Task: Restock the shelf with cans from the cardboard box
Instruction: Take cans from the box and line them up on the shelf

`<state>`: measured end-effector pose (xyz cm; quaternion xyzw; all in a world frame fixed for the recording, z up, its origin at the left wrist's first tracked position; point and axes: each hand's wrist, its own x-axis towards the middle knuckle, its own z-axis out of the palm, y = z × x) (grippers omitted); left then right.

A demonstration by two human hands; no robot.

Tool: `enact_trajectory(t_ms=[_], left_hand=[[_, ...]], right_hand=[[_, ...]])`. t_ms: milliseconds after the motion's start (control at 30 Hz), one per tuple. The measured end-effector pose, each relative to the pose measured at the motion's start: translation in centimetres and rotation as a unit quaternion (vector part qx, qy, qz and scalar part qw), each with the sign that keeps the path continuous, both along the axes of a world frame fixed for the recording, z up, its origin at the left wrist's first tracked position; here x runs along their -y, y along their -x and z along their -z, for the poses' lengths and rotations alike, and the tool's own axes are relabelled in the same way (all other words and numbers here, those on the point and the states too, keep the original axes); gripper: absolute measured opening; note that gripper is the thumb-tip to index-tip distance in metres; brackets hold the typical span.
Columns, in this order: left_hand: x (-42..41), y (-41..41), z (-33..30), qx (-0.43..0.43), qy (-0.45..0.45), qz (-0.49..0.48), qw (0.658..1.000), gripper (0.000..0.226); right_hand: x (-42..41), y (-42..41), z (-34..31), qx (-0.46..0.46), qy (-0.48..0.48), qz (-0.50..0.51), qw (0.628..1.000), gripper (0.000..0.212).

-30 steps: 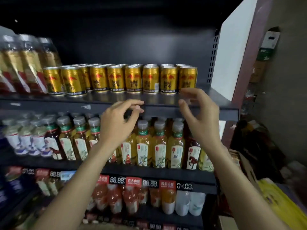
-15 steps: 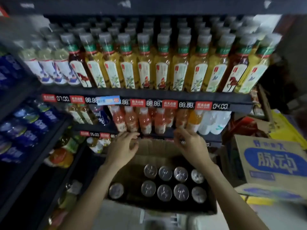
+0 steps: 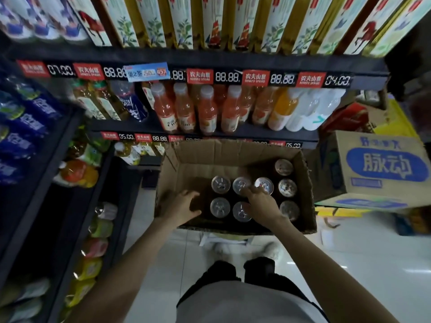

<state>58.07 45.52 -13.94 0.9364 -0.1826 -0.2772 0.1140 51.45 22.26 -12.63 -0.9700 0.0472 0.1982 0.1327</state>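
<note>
Open cardboard box (image 3: 233, 157) set on the floor below stocked drink shelves (image 3: 210, 134), upright cans (image 3: 220, 183) clustered at its right side, left hand (image 3: 180, 206) spread inside the bare left part, right hand (image 3: 262, 203) fingers laid on can tops, grip not discernible, blue-printed carton (image 3: 382, 169) stood just beside at right.

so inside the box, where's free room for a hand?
Free: the cardboard box floor left of the cans, where the left hand sits, and the back strip up to the lone back-right can. Crowded: right half, under the right hand.

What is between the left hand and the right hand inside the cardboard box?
Head view: two silver can tops between left hand and right hand.
</note>
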Motion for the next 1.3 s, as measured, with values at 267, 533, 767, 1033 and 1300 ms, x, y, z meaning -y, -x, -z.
enact_trajectory(t_ms=[267, 533, 767, 1033, 1300], left_hand=[[5.4, -0.4, 1.4, 0.105, 0.161, 0.033, 0.981, 0.051], [16.1, -2.2, 3.0, 0.074, 0.177, 0.124, 0.974, 0.061], [24.6, -4.8, 3.9, 0.026, 0.156, 0.110, 0.981, 0.068], [25.5, -4.8, 3.9, 0.073, 0.109, 0.133, 0.982, 0.060], [20.3, -2.3, -2.0, 0.004, 0.368, -0.062, 0.928, 0.058]], right_hand=[[2.8, 0.7, 0.6, 0.100, -0.027, 0.065, 0.992, 0.036], [6.9, -0.1, 2.7, 0.033, 0.120, 0.196, 0.973, 0.047], [7.4, -0.6, 2.1, 0.051, 0.187, 0.166, 0.967, 0.021], [8.7, 2.6, -3.7, 0.135, 0.069, 0.216, 0.965, 0.051], [13.4, 4.2, -8.0, 0.203, -0.188, 0.262, 0.925, 0.067]])
